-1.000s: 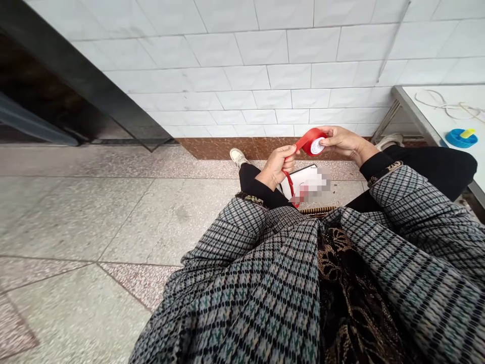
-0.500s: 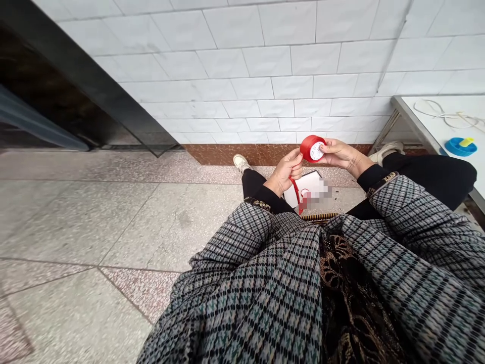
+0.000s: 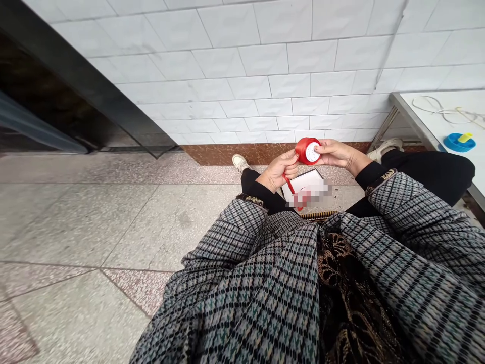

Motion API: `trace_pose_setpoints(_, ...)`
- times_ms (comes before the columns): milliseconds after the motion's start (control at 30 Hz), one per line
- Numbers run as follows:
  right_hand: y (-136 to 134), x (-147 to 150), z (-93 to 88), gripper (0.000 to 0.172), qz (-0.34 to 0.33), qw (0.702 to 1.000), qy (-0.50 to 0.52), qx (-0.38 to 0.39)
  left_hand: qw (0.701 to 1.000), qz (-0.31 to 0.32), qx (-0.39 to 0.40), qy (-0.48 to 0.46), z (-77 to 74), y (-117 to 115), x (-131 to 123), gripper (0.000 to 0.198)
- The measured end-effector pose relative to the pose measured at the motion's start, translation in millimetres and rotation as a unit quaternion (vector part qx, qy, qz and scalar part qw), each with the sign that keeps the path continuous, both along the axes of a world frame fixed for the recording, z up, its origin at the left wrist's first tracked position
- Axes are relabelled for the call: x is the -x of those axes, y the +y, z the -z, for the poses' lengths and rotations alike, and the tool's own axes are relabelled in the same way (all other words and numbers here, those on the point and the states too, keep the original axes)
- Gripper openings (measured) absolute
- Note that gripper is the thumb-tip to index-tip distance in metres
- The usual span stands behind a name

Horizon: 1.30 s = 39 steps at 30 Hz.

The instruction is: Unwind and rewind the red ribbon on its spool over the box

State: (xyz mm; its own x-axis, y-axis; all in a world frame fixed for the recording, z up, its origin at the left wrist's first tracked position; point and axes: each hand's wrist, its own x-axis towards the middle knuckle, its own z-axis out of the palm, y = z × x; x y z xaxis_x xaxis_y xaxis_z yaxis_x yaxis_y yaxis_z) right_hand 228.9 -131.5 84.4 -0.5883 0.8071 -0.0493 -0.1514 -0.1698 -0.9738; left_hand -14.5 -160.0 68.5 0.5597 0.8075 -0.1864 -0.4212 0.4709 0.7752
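A red ribbon spool with a white label is held up in front of me by my right hand, whose fingers curl round its right side. My left hand pinches the loose red ribbon end right beside the spool; the strand hangs down from the fingers. Below the hands a white box lies on my lap. Both arms wear checked sleeves over black cuffs.
A white table at the right carries a blue dish and a pale cord. White tiled wall ahead, speckled stone floor to the left, a dark slanted panel at upper left. My shoe rests near the wall.
The stretch of ribbon between my hands has closed up: my left hand has come in to the spool, and the spool has turned so its label faces me more.
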Motion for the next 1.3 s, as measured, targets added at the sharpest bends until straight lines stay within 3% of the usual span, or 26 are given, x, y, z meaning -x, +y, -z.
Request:
trace_pose_setpoints(200,-3,-3,-21.3,0.050,-0.051,0.978,-0.167,-0.111,0.992,0.098,-0.007,0.079,1.0,6,19,0.019)
trace_pose_setpoints(300,-3,-3,-25.1,0.045,-0.034,0.946,-0.263,-0.189,0.990,0.094,-0.017,0.101,-2.5,4,18,0.022)
trace_pose_setpoints(367,-2,-6,-25.6,0.044,0.004,0.937,-0.285,-0.203,0.992,0.057,-0.028,0.106,-4.3,2,14,0.018)
trace_pose_setpoints(467,5,-14,-23.4,0.042,0.067,0.944,-0.278,-0.167,0.993,-0.028,-0.032,0.111,-4.1,-3,8,0.013)
trace_pose_setpoints(533,11,-19,-19.6,0.042,0.093,0.954,-0.251,-0.133,0.991,-0.060,-0.022,0.116,-2.7,-5,4,0.024)
trace_pose_setpoints(800,14,-19,-3.9,0.047,0.079,0.992,-0.100,-0.017,0.996,-0.066,0.011,0.061,-3.7,-10,-13,0.033)
trace_pose_setpoints(1067,10,-11,-2.4,0.048,0.092,0.994,-0.034,0.045,0.995,-0.084,0.059,0.008,-6.2,-15,-26,0.036)
trace_pose_setpoints(1300,11,-13,0.1,0.046,0.115,0.990,-0.037,0.075,0.991,-0.114,0.065,-0.009,-8.7,-17,-29,0.034)
